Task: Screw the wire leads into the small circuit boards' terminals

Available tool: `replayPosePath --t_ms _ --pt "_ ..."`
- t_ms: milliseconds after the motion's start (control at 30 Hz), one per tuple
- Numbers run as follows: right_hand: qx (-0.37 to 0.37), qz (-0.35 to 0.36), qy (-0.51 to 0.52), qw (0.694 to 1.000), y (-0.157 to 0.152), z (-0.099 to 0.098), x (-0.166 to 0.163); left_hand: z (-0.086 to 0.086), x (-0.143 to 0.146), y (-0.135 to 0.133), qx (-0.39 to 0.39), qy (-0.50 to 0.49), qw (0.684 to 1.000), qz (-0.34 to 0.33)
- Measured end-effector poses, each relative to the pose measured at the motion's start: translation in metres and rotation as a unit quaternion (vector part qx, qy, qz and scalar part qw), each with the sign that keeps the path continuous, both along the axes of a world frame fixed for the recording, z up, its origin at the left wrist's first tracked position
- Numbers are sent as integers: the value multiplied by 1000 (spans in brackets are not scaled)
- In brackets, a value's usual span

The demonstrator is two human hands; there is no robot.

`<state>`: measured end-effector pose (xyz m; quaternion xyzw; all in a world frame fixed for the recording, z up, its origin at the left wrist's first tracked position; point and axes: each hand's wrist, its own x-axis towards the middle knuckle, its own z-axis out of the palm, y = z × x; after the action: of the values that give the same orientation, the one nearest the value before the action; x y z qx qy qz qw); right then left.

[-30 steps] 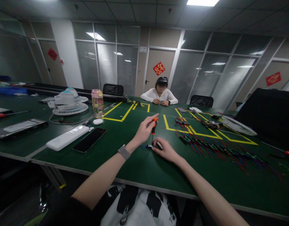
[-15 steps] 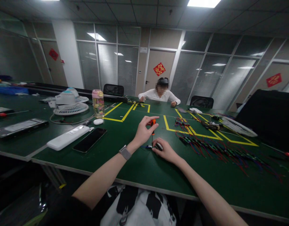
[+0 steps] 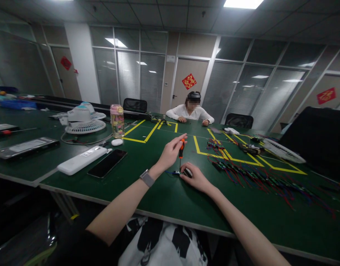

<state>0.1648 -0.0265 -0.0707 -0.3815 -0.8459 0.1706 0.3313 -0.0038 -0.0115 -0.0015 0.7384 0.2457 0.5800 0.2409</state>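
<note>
An orange-and-black screwdriver stands upright with its shaft pointing down. My left hand has the handle between thumb and fingers, the fingers fairly straight. Under the tip, a small circuit board with a blue wire lies on the green table. My right hand rests on the table with thumb and forefinger pinching the board's right end. Something dark shows under the right fingers, mostly hidden.
Left of my hands lie a black phone, a white power strip, an earbud case, a bottle and fan parts. To the right spread several wired boards. A person sits opposite.
My left fingers have straightened and closed in along the screwdriver handle, which now shows more plainly. My right hand stays at the board. The person opposite has lowered a hand to the table.
</note>
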Motion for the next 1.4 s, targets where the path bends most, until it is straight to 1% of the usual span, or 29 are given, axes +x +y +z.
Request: replayPosePath --t_ms 33,67,100,133,167,233,267,300,367,533,700,867,1000,1067,1167,1233,1300,1400 --pt "0 1 1 1000 0 0 0 1 -1 -1 8 14 1000 -8" --pt "1 2 1 1000 0 0 0 1 -2 -2 29 38 999 9" --pt "3 2 2 1000 0 0 0 3 -4 -3 70 75 993 50" --pt "4 3 3 1000 1 -1 0 4 -5 -4 119 120 980 104" --pt "6 3 3 1000 1 -1 0 5 -7 -6 166 176 959 151" --pt "9 7 5 1000 2 -2 0 8 -10 -9 245 265 909 209" --pt "10 10 6 1000 2 -3 0 9 -10 -10 271 293 890 222" --pt "12 12 7 1000 3 -3 0 10 -10 -11 289 307 878 228" --pt "14 15 6 1000 4 -4 1 11 -8 -13 306 310 871 228" --pt "14 11 3 1000 5 -6 1 9 -4 -14 295 295 886 205" --pt "13 3 -4 1000 4 -5 1 5 -3 -13 269 269 900 211" --pt "14 4 -11 1000 4 -5 2 3 -2 -13 263 252 911 192" --pt "15 10 -5 1000 4 -5 2 2 -4 -12 250 242 912 219" --pt "13 10 -6 1000 4 -5 2 2 -5 -11 221 209 930 206" --pt "10 10 -13 1000 3 -3 3 2 -3 -8 149 123 974 117" --pt "8 10 -15 1000 3 -3 3 1 -1 -7 99 66 991 65" --pt "7 9 -13 1000 3 -4 3 1 0 -5 64 31 996 58" --pt "8 10 -6 1000 4 -4 3 2 1 -4 46 9 996 80"
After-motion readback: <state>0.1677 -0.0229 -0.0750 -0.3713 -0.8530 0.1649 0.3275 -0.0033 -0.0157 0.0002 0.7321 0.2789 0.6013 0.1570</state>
